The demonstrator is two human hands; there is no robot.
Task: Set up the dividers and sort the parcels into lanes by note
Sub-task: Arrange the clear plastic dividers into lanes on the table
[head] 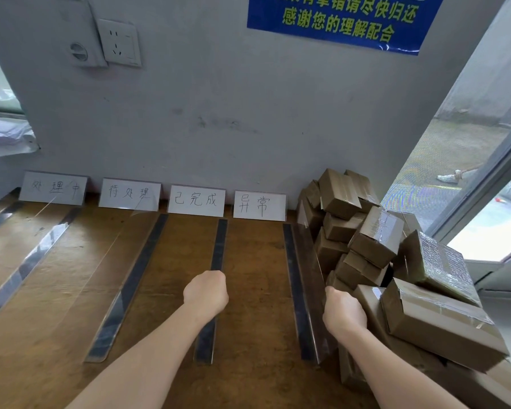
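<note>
Wooden table [257, 261] against a grey wall [219, 113]. Four handwritten paper labels stand along the far edge, left to right: 处理中 label [53, 188], 待处理 label [129, 193], 已完成 label [196, 200], 异常 label [259, 206].

Clear dividers with dark base strips run near-to-far between the labels. Three are on the left: outer-left divider [0, 216], second divider [27, 267], third divider [127, 287].

The centre divider [219, 246] runs from between the 已完成 and 异常 labels toward the near edge. The left hand [206, 293] sits over it about midway, back of the hand up and fingers curled down tight around its clear top edge. The fingertips are hidden. The base strip shows both beyond the knuckles and under the wrist.

The right divider [303, 276] starts just right of the 异常 label, its panel tilted. The right hand [344, 312] holds its upper edge on the near half, fingers curled closed, knuckles toward the parcels.

The pile of brown taped cardboard parcels [375, 237] is heaped at the table's right end. It reaches from the wall to the near edge and touches the right divider's outer face and the right hand. The lanes between the dividers show only wood.

Beyond: wall socket [120, 44] upper left, blue notice [337, 22] upper right, glass door [484, 172] far right.
</note>
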